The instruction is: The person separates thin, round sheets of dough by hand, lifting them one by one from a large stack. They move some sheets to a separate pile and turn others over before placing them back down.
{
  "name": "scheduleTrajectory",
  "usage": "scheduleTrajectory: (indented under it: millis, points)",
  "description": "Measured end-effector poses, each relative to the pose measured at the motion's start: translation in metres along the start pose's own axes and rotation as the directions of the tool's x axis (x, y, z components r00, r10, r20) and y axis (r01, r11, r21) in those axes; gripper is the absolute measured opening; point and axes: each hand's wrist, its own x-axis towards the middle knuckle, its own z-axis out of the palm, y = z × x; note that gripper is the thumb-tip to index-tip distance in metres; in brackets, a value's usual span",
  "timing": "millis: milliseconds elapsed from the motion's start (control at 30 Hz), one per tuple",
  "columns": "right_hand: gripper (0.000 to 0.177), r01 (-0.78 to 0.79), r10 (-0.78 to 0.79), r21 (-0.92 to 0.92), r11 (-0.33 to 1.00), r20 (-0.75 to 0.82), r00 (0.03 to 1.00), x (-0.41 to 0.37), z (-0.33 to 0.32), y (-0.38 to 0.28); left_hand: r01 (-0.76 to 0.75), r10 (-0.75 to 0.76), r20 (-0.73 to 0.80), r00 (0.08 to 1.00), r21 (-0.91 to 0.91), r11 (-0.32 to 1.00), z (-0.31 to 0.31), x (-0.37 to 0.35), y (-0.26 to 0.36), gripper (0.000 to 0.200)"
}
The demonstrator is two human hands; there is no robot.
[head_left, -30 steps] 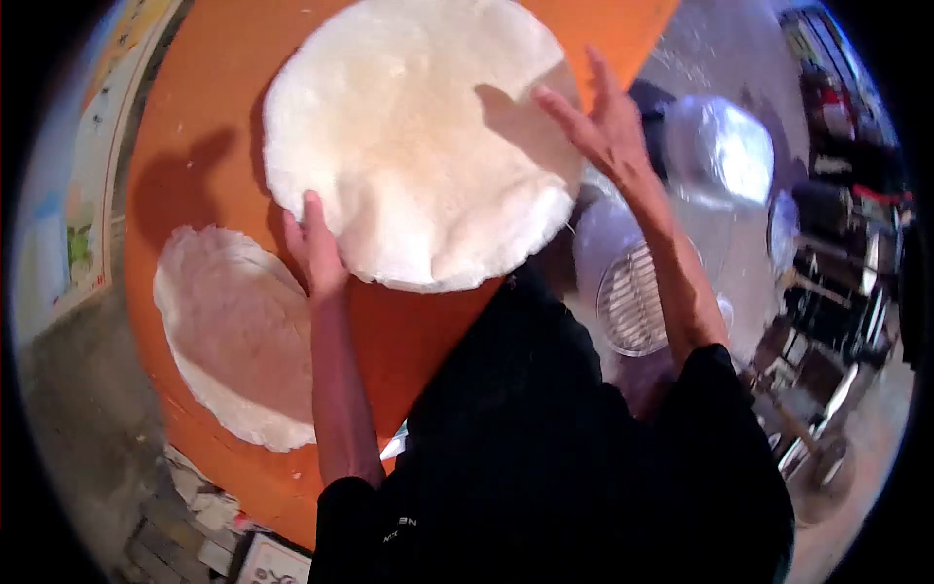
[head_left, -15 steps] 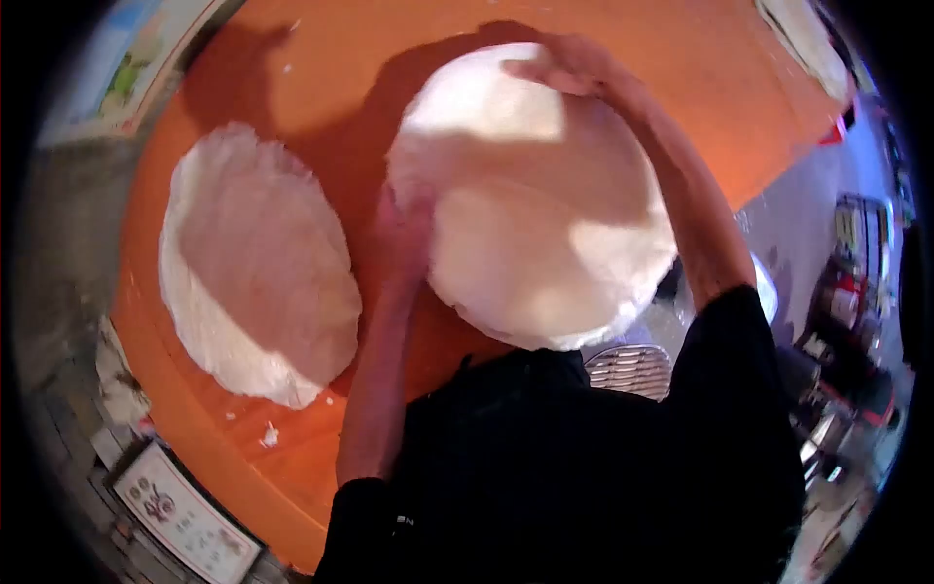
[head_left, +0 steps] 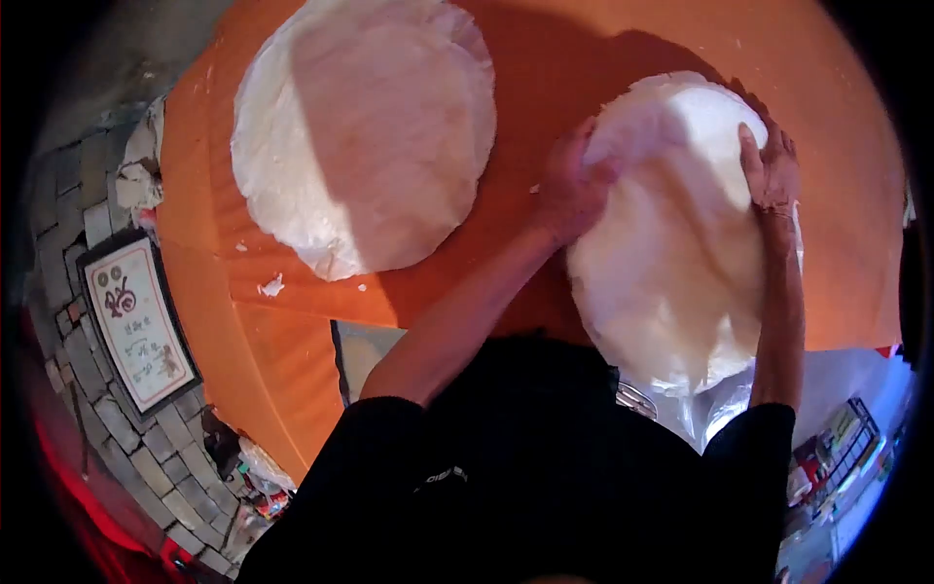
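Observation:
A large pale round sheet point(head_left: 671, 243) lies partly on the orange tabletop, its near end hanging over the front edge. My left hand point(head_left: 581, 185) holds its left rim, the fingers bent around the edge. At the upper right rim, my right hand point(head_left: 773, 170) has its thumb apart from the fingers and lies over the sheet's edge; the fingertips are partly hidden. A second pale round sheet point(head_left: 389, 146) lies flat to the left, touched by neither hand.
The orange tabletop point(head_left: 530, 263) carries small white scraps point(head_left: 271, 286) near the left sheet. A framed sign point(head_left: 139, 321) stands by the brick paving at left. Clear plastic point(head_left: 725, 409) hangs at the front edge, and assorted goods point(head_left: 837, 457) sit at lower right.
The view has shifted, so both sheets sit elsewhere in the frame. The held sheet has come down onto the table, and my right hand has moved from its top to its right rim.

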Motion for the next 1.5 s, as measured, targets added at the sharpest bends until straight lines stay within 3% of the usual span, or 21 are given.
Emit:
scheduleTrajectory:
  millis: [67, 133, 200, 333, 400, 433, 500, 600, 667, 733, 767, 800, 867, 967, 1000, 1067, 1200, 1267, 1333, 1400, 1500]
  points:
    - [0.064, 0.014, -0.017, 0.064, 0.998, 0.051, 0.999, -0.004, -0.011, -0.017, -0.014, 0.014, -0.018, 1.0, 0.017, 1.0, -0.001, -0.002, 0.001, 0.058]
    - [0.065, -0.081, 0.083, -0.169, 0.982, 0.001, 0.997, -0.005, -0.012, -0.018, -0.034, 0.035, -0.037, 0.999, 0.028, 0.999, 0.001, 0.0, 0.001, 0.057]
    - [0.065, 0.063, -0.148, -0.353, 0.934, -0.22, 0.964, -0.027, -0.034, -0.038, -0.106, 0.108, -0.072, 0.992, 0.027, 0.994, 0.0, 0.0, -0.002, 0.058]
    - [0.078, 0.233, -0.212, -0.181, 0.955, 0.132, 0.968, -0.139, -0.059, -0.123, -0.014, 0.015, -0.05, 0.999, 0.011, 1.0, -0.005, -0.002, 0.006, 0.06]
    - [0.079, 0.128, -0.067, -0.136, 0.982, 0.384, 0.921, -0.193, -0.05, -0.172, 0.059, -0.058, 0.014, 0.998, -0.088, 0.994, -0.003, 0.002, 0.0, 0.064]
    - [0.079, 0.126, -0.061, -0.146, 0.981, 0.386, 0.921, -0.202, -0.036, -0.18, -0.029, 0.027, -0.025, 0.999, -0.069, 0.997, -0.007, -0.002, -0.001, 0.066]
    - [0.079, 0.161, -0.13, -0.253, 0.954, 0.137, 0.982, -0.218, -0.015, -0.19, 0.009, -0.007, 0.02, 1.0, -0.127, 0.992, -0.024, -0.01, 0.007, 0.065]
    - [0.077, 0.164, -0.133, -0.231, 0.959, 0.144, 0.981, -0.22, -0.013, -0.194, -0.054, 0.056, 0.013, 0.998, -0.135, 0.989, -0.079, -0.032, 0.014, 0.06]
    - [0.071, 0.206, -0.167, -0.235, 0.95, 0.178, 0.97, -0.215, -0.024, -0.198, -0.195, 0.218, 0.039, 0.975, -0.308, 0.931, -0.149, -0.055, 0.014, 0.052]
    - [0.059, 0.183, -0.154, -0.235, 0.955, 0.138, 0.978, -0.219, -0.034, -0.198, -0.135, 0.14, 0.045, 0.989, -0.106, 0.985, -0.223, -0.079, -0.003, 0.043]
    - [0.046, 0.113, -0.118, -0.237, 0.965, -0.009, 0.993, -0.217, -0.04, -0.233, -0.134, 0.136, 0.004, 0.991, -0.126, 0.983, -0.266, -0.091, -0.025, 0.033]
    - [0.04, 0.036, -0.046, -0.126, 0.991, -0.075, 0.996, -0.212, -0.047, -0.274, -0.053, 0.043, -0.053, 0.998, -0.204, 0.977, -0.31, -0.1, -0.032, 0.027]
    - [0.036, -0.08, 0.13, 0.325, 0.942, -0.133, 0.983, -0.212, -0.031, -0.349, 0.11, -0.096, -0.265, 0.96, 0.04, 0.993, -0.385, -0.11, -0.068, 0.026]
    - [0.036, 0.142, -0.129, 0.372, 0.917, -0.059, 0.99, -0.204, 0.014, -0.456, 0.253, -0.03, -0.513, 0.858, 0.369, 0.894, -0.463, -0.106, -0.138, 0.038]
    - [0.036, 0.201, -0.211, 0.32, 0.926, -0.004, 0.978, -0.198, 0.025, -0.489, 0.244, -0.025, -0.512, 0.859, 0.364, 0.899, -0.475, -0.102, -0.144, 0.038]
    - [0.038, 0.244, -0.278, 0.317, 0.917, 0.066, 0.958, -0.194, 0.048, -0.54, 0.377, -0.278, -0.424, 0.862, 0.171, 0.91, -0.493, -0.091, -0.149, 0.044]
    - [0.037, 0.198, -0.251, 0.41, 0.89, 0.08, 0.965, -0.183, 0.065, -0.578, 0.366, -0.302, -0.401, 0.865, 0.093, 0.926, -0.497, -0.069, -0.146, 0.048]
    - [0.032, -0.07, -0.048, 0.61, 0.79, 0.176, 0.983, -0.179, 0.077, -0.581, 0.397, -0.313, -0.277, 0.908, 0.334, 0.855, -0.497, -0.064, -0.132, 0.047]
    - [0.03, -0.01, -0.079, 0.588, 0.809, 0.125, 0.989, -0.168, 0.082, -0.585, 0.406, -0.315, -0.295, 0.902, 0.336, 0.85, -0.501, -0.057, -0.139, 0.051]
    - [0.028, -0.21, 0.015, 0.623, 0.753, 0.303, 0.953, -0.156, 0.09, -0.591, 0.411, -0.312, -0.31, 0.898, 0.339, 0.846, -0.501, -0.048, -0.147, 0.054]
    - [0.031, -0.209, -0.005, 0.649, 0.732, 0.312, 0.95, -0.128, 0.111, -0.61, 0.386, -0.266, -0.312, 0.912, 0.434, 0.814, -0.504, -0.039, -0.156, 0.05]
